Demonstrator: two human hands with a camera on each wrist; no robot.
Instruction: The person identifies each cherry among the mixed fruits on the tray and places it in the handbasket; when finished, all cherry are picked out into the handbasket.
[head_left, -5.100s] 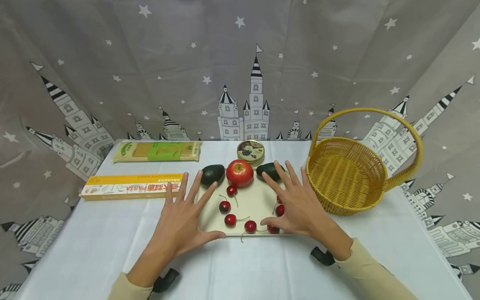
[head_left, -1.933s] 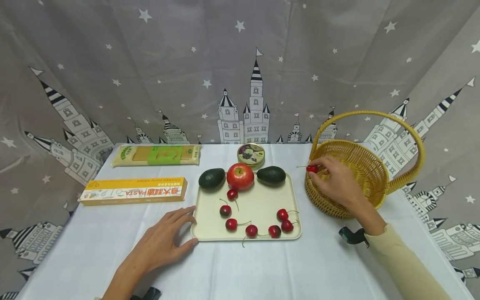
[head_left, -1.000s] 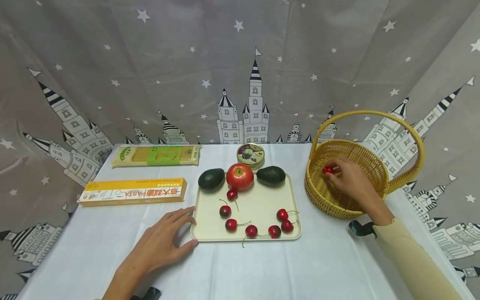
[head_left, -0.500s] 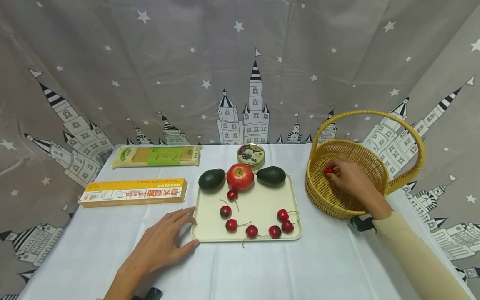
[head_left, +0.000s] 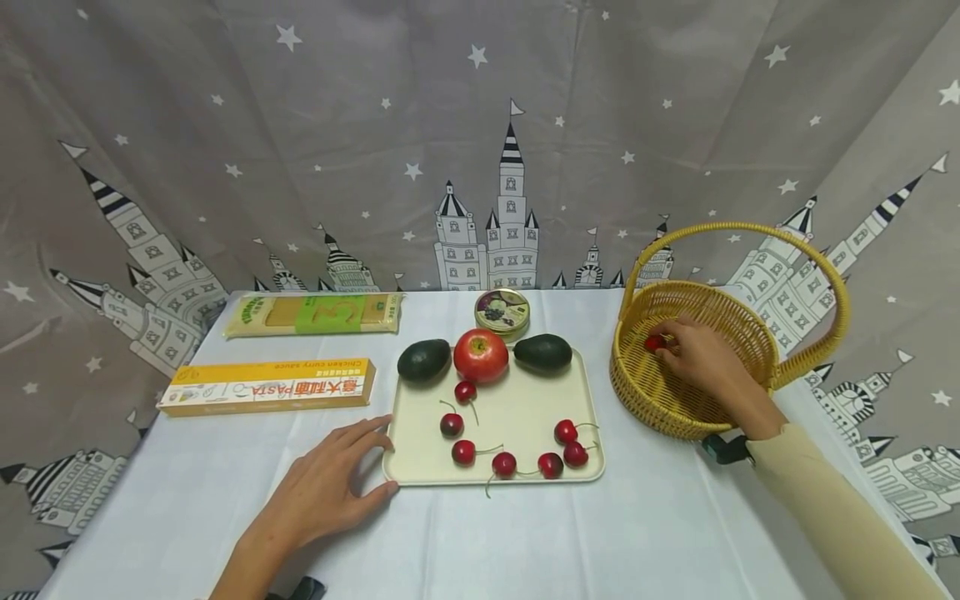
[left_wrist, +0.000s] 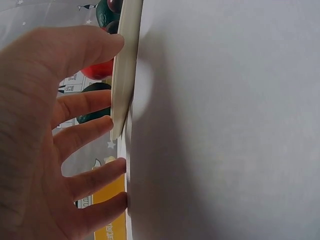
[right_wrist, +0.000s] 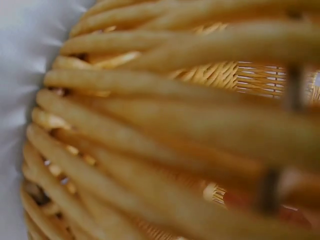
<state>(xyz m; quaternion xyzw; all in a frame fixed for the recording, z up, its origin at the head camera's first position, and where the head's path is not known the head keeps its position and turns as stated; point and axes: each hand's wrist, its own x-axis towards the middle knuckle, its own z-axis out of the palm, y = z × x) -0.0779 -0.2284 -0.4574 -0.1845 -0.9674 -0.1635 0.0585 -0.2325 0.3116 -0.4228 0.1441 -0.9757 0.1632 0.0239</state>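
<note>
My right hand reaches down into the yellow wicker basket, with thumb and fingertips at a red cherry low inside. In the right wrist view the basket's weave fills the picture and hides most of the hand. My left hand lies at the left edge of the cream tray, fingers spread, thumb and fingertips at its rim. On the tray, several stemmed cherries form a curve below a red apple-like fruit. A dark green avocado and another avocado flank that fruit.
Left of the tray lie an orange and white pasta box and a green-labelled noodle packet. A round tin stands behind the fruit. The basket's tall handle arches above the right hand. Behind the white-clothed table hangs a grey curtain.
From over the tray, my right hand has carried a cherry to the basket and lowered it inside. My left hand has drawn back to the tray's left edge and stays there.
</note>
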